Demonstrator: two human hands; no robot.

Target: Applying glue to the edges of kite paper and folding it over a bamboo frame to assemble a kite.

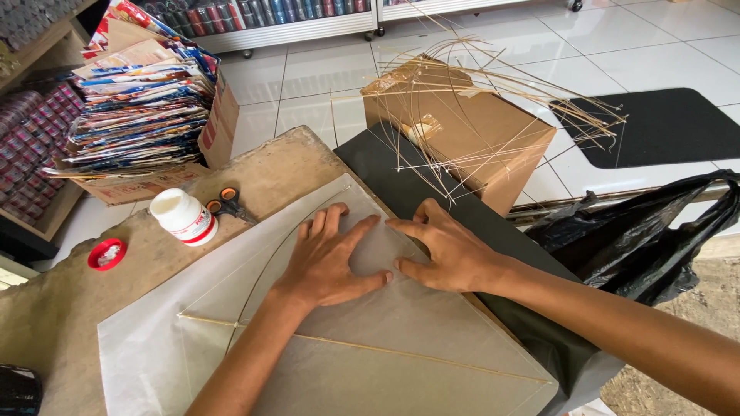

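While both hands press flat, left hand [327, 258] and right hand [447, 250] open, gripping nothing, smooth the kite paper [370, 339] outward along its bamboo frame [370, 348], keeping creases away.

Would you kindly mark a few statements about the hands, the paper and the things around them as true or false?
1. Both hands, left hand and right hand, press flat on the pale paper sheet. True.
2. The white glue bottle stands upright. False: it lies on its side.
3. The red cap is off the bottle. True.
4. The scissors are in the right hand. False: they lie on the board.
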